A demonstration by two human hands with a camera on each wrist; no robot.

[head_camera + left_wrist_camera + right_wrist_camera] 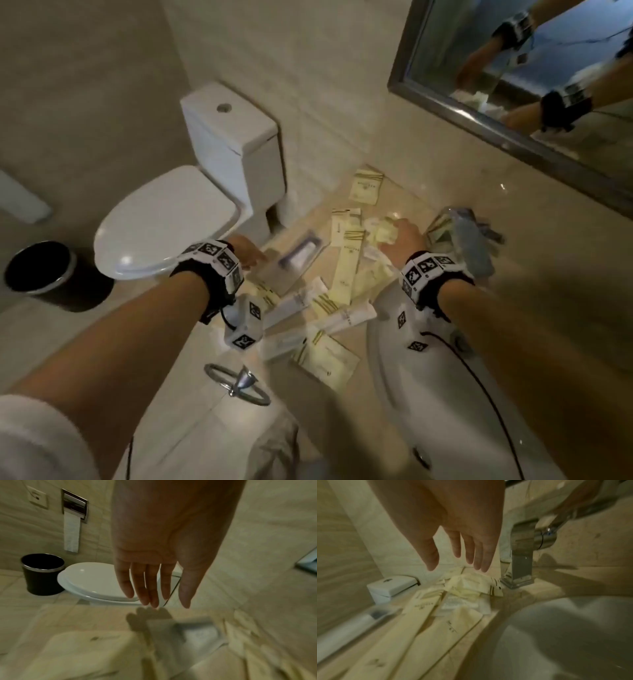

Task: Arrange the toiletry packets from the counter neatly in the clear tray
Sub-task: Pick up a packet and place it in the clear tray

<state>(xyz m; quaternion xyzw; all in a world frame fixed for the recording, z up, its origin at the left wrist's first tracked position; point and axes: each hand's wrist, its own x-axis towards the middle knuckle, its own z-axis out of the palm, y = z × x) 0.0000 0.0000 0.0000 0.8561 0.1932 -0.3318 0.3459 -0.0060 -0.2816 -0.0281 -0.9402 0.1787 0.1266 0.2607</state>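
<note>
Several cream toiletry packets (346, 267) and white tubes (298, 301) lie scattered on the beige counter left of the sink. The clear tray (317, 240) sits at the counter's left edge with a white item inside; it shows blurred in the left wrist view (197, 632). My left hand (251, 255) hovers open over the tray's near left end, fingers straight (159, 601) and holding nothing. My right hand (394, 233) hangs open just above a crumpled pile of packets (467, 586) beside the faucet, touching none that I can see.
A chrome faucet (522, 561) stands right of the packet pile, with the white sink (428, 377) in front. A toilet (164, 219) and black bin (44, 274) are left of the counter. A mirror (513, 85) hangs above; a towel ring (239, 380) is on the counter front.
</note>
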